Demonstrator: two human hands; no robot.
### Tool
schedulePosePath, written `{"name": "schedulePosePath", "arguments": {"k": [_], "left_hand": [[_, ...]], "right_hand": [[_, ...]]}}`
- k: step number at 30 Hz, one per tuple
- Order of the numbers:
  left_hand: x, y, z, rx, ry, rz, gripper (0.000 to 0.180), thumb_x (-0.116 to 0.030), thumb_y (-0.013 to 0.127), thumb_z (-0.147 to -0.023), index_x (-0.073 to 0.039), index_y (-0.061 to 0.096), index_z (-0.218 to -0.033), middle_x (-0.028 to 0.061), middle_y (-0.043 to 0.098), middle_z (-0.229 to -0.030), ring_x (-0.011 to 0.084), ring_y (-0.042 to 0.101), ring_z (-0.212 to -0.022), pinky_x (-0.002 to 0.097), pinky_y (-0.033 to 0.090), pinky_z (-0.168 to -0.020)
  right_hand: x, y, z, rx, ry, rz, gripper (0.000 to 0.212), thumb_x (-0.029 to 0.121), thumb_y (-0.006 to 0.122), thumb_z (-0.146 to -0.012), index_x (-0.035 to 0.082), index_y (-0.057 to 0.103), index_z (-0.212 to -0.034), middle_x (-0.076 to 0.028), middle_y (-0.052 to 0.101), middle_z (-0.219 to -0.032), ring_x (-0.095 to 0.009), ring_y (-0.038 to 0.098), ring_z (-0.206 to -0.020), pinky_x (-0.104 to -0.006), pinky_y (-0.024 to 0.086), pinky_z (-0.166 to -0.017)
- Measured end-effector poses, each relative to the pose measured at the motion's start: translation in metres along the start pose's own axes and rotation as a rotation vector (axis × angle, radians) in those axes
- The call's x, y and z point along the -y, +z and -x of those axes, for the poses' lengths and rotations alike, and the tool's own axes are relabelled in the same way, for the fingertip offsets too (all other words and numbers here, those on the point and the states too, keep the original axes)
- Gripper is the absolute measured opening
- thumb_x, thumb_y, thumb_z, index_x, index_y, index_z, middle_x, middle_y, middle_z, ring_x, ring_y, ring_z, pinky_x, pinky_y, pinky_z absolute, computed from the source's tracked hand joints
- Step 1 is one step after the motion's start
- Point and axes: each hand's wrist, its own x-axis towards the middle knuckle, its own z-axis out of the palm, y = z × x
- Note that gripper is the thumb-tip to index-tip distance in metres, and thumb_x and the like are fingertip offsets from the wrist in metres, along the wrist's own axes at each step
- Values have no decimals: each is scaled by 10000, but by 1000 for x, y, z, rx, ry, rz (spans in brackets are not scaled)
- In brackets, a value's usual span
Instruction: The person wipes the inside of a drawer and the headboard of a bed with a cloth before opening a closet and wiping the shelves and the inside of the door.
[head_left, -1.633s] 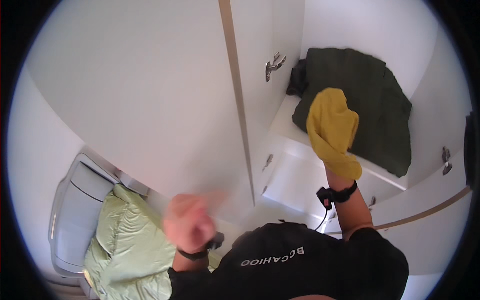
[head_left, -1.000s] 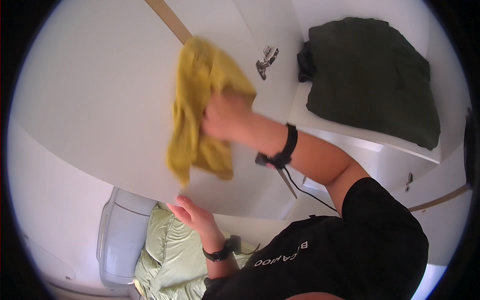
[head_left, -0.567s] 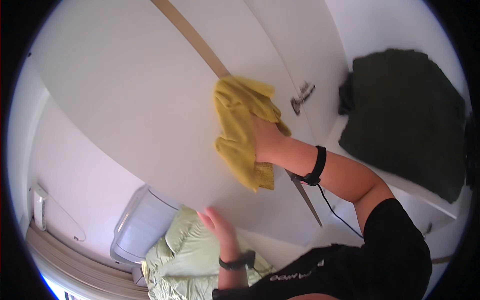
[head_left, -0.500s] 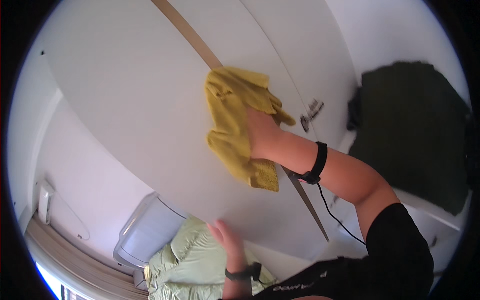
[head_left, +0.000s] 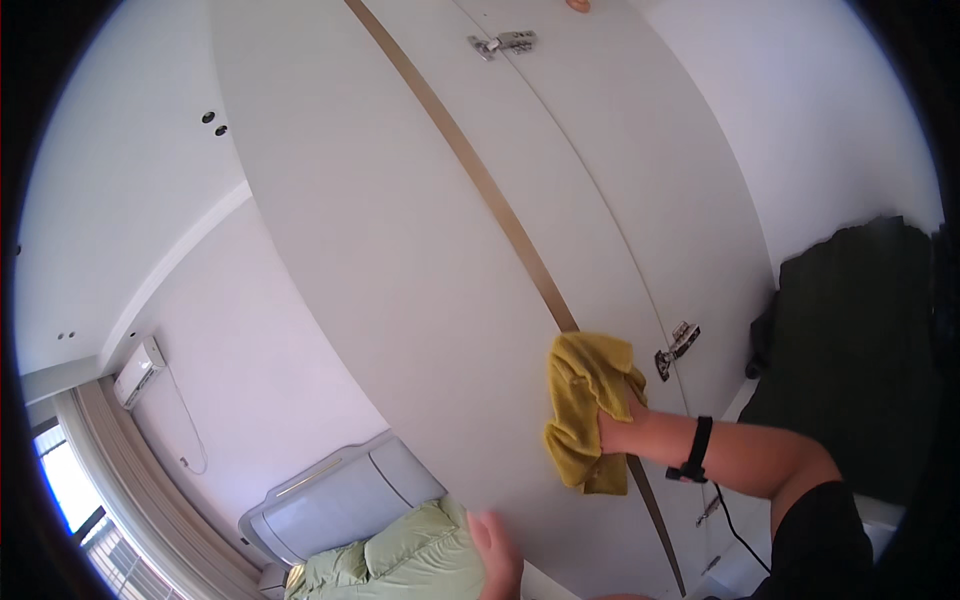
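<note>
My right hand presses a yellow cloth flat against a large white cabinet door. Most of its fingers are hidden by the cloth. Beneath the cloth runs a narrow gold-brown strip, which shows again below it. Low in the view, my left hand is raised beside the door's left edge, its visible fingers stretched out; whether it touches the door I cannot tell. A black band with a cable circles my right forearm.
Metal hinges, one higher and one near the cloth, sit along the door's right seam. Dark green fabric lies at the right. Behind the door at lower left stand a bed with green bedding, its grey headboard, and curtains.
The view has tilted upward, bringing in another hinge and more ceiling. My right hand and the cloth sit farther down and right in the picture, slightly lower along the strip.
</note>
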Motion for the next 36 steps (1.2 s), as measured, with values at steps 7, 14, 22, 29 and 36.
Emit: {"name": "schedulePosePath", "arguments": {"k": [7,14,22,29,36], "left_hand": [[13,-4,32,-297,-407,-203,549,-374,547,-1068,-71,498,-1523,254,557,-1447,354,501,-1363,473,406,-1120],[79,-25,50,-434,-473,-161,557,-378,532,-1079,-38,488,-1518,239,594,-1405,321,556,-1282,457,439,-1077],[98,-34,30,-383,-388,-177,586,-405,534,-1073,-57,457,-1539,238,570,-1433,330,565,-1266,462,451,-1060],[111,-45,23,-361,-340,-167,613,-428,535,-1068,-74,430,-1557,236,549,-1457,338,572,-1252,467,462,-1046],[119,-53,23,-367,-315,-171,641,-452,537,-1063,-91,402,-1576,235,528,-1481,345,580,-1238,472,473,-1031]], "right_hand": [[-82,-8,-211,-66,-199,88,255,302,665,-973,123,648,-1154,-87,681,-1191,-242,627,-1072,-420,518,-905],[-91,-122,-409,-491,-230,37,276,289,661,-944,99,682,-1142,-122,703,-1191,-323,643,-1124,-440,516,-936],[-82,-109,-372,-416,-90,80,447,289,712,-900,80,642,-1289,-208,649,-1315,-384,609,-1233,-429,495,-1033],[-41,-144,-346,-145,127,46,379,251,663,-923,-16,691,-1191,-245,713,-1178,-388,690,-1099,-452,542,-924],[-94,-130,-397,-269,-6,208,333,250,666,-927,47,693,-1190,-187,703,-1211,-370,667,-1123,-428,532,-944]]}}
